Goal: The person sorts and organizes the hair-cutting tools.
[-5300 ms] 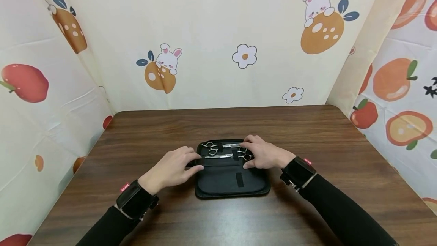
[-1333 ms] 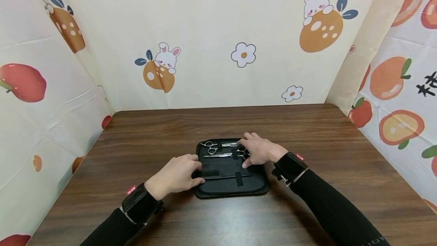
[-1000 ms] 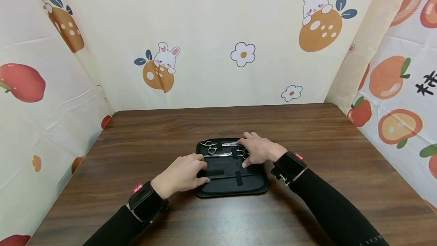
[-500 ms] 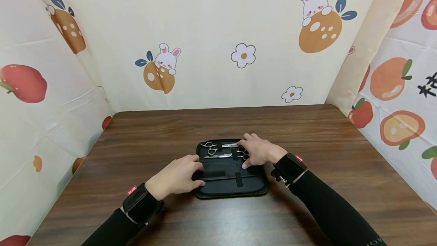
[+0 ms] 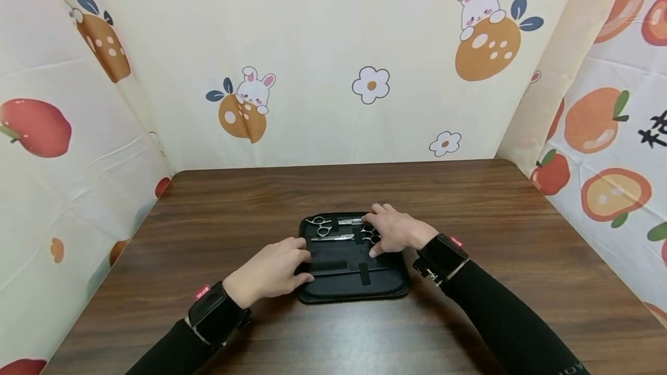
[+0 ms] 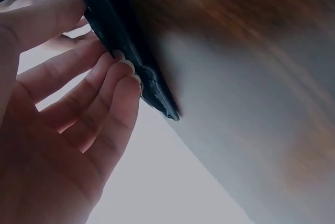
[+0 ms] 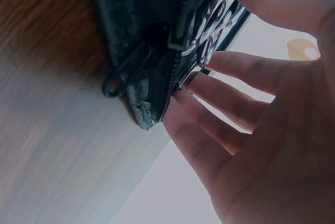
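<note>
A black zip case lies unfolded on the table. Two pairs of silver scissors sit under straps in its far half: one pair has its handles at the left, the other points its blades left. My left hand grips the case's left edge, thumb over the inside, and in the left wrist view the fingertips meet the rim. My right hand holds the right edge near the scissor handles and partly covers them. A looped zipper pull hangs beside the right fingers in the right wrist view.
The brown wood-grain table surrounds the case on every side. Behind it hangs a cream curtain printed with rabbits and flowers. Fruit-printed cloth closes off the right, and similar cloth the left.
Compared with several seconds ago, my left hand sits nearer along the left edge, and the inner pocket's edge has shifted toward me. Lately it slid slightly right, then back left. My right hand stays nearly still.
</note>
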`<state>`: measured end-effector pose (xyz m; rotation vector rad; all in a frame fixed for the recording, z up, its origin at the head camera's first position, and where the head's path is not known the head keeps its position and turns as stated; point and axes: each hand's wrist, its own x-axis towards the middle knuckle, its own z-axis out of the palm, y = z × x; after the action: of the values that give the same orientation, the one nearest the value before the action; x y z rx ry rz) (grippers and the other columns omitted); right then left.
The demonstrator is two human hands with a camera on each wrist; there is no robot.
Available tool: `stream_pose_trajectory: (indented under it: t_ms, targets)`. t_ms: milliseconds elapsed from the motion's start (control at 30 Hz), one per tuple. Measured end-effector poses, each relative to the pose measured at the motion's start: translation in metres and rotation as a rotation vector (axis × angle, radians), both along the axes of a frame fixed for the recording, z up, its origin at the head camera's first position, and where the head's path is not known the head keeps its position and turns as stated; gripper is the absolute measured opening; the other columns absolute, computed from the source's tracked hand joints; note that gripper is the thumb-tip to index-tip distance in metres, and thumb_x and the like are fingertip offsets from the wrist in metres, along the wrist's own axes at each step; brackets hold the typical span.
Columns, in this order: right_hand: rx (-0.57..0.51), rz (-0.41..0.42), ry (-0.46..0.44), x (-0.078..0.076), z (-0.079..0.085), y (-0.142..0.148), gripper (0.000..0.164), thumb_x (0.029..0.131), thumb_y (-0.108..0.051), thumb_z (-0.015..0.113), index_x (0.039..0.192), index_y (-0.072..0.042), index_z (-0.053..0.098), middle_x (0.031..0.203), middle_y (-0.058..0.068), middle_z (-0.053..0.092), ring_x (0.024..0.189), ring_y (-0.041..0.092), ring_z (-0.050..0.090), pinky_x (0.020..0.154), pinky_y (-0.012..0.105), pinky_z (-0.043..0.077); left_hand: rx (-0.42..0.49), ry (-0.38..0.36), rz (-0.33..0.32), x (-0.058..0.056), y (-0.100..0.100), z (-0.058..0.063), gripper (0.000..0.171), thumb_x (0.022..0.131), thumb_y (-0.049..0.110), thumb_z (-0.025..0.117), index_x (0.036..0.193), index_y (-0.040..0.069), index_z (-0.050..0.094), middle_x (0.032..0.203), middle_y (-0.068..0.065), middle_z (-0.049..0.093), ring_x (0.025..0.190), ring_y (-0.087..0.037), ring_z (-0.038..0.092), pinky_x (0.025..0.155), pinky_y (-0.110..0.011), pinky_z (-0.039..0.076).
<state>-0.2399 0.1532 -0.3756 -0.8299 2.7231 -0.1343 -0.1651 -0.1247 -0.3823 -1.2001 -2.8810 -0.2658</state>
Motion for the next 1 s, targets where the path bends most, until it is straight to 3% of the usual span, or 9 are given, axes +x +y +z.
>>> stream_pose_trajectory:
  t_ms: [400,700,1000]
  targets:
    - [0.005,0.0,0.003,-0.001,-0.002,0.0,0.072,0.072,-0.041,0.075,0.132,-0.015,0.045,0.119,0.001,0.04,0.109,0.019,0.035,0.073,0.036,0.044,0.008,0.031,-0.02,-0.004,0.009,-0.001,0.022,0.081,0.038,0.067,0.087,0.017,0.065,0.081,0.008,0.041,0.069,-0.01,0.039,0.06,-0.027,0.04]
    - [-0.002,0.017,0.011,-0.001,-0.002,0.002,0.072,0.072,-0.042,0.074,0.133,-0.016,0.044,0.118,0.002,0.04,0.109,0.02,0.036,0.074,0.037,0.045,0.031,-0.05,0.004,-0.002,0.002,-0.001,0.027,0.081,0.038,0.067,0.099,0.017,0.065,0.084,0.006,0.045,0.071,-0.01,0.04,0.059,-0.025,0.039]
    - [-0.028,0.016,0.02,-0.001,-0.004,0.004,0.073,0.072,-0.042,0.074,0.133,-0.016,0.044,0.117,0.001,0.04,0.11,0.02,0.035,0.072,0.037,0.045,0.022,-0.098,0.01,-0.003,-0.005,0.002,0.03,0.076,0.035,0.072,0.098,0.015,0.065,0.088,0.006,0.048,0.073,-0.009,0.042,0.063,-0.026,0.042]
